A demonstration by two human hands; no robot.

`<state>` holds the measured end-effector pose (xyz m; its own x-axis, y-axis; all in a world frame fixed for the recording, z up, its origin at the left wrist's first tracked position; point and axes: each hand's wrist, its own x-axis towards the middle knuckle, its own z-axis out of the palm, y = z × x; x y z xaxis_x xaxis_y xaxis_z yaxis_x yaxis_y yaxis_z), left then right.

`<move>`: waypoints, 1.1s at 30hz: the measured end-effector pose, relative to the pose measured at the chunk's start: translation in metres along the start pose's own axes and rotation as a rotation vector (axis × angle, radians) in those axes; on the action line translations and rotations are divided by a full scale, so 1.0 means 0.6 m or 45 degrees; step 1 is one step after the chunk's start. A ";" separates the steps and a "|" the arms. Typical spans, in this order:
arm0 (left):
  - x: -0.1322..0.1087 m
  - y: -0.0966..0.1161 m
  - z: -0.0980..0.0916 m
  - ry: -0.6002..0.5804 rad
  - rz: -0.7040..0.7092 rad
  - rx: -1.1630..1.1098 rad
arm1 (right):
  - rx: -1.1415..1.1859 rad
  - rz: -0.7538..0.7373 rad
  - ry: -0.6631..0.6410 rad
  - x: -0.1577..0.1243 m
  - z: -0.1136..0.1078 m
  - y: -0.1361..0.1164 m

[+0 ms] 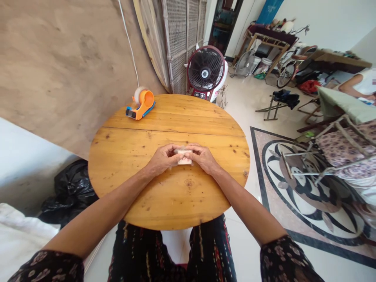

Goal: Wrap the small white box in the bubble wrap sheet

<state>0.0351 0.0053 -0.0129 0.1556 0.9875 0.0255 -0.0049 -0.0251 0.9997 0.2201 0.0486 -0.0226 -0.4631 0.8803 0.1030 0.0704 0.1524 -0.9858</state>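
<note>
Over the middle of the round wooden table (164, 196), both my hands meet around a small whitish box-like packet (184, 160) that looks wrapped in clear plastic. My left hand (164, 158) grips its left side, the thumb lying across the front. From the right, my right hand (202, 157) closes on it in the same way, its thumb almost touching the other. Fingers cover much of the packet, so its exact kind cannot be made out. An orange and blue tape dispenser (142, 105) with a roll of clear tape stands at the table's far left.
Behind the table stands a dark red fan (206, 70). Black plastic bags (73, 184) lie on the floor at left, against the wall. To the right are a folding stool (276, 105), a chair (337, 152) and a seated person (357, 84) at another table.
</note>
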 end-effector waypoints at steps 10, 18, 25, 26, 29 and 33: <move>-0.001 0.008 0.009 0.046 -0.030 -0.106 | 0.080 0.073 -0.027 -0.001 0.000 -0.020; 0.000 0.002 0.011 0.089 -0.026 -0.075 | -0.065 0.055 0.045 0.008 0.002 -0.010; 0.005 -0.015 0.008 0.041 -0.003 -0.172 | -0.445 -0.209 0.205 0.009 -0.006 -0.021; 0.005 -0.018 0.007 0.037 0.004 -0.181 | -0.467 -0.281 0.216 0.009 -0.008 -0.024; 0.007 -0.023 0.006 0.040 0.011 -0.178 | -0.514 -0.434 0.219 0.008 -0.013 -0.029; 0.006 -0.019 0.009 0.037 0.011 -0.189 | -0.575 -0.508 0.236 0.010 -0.017 -0.028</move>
<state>0.0409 0.0084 -0.0244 0.1263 0.9915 0.0322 -0.1522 -0.0128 0.9883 0.2250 0.0557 -0.0040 -0.3724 0.7735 0.5128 0.3084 0.6243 -0.7177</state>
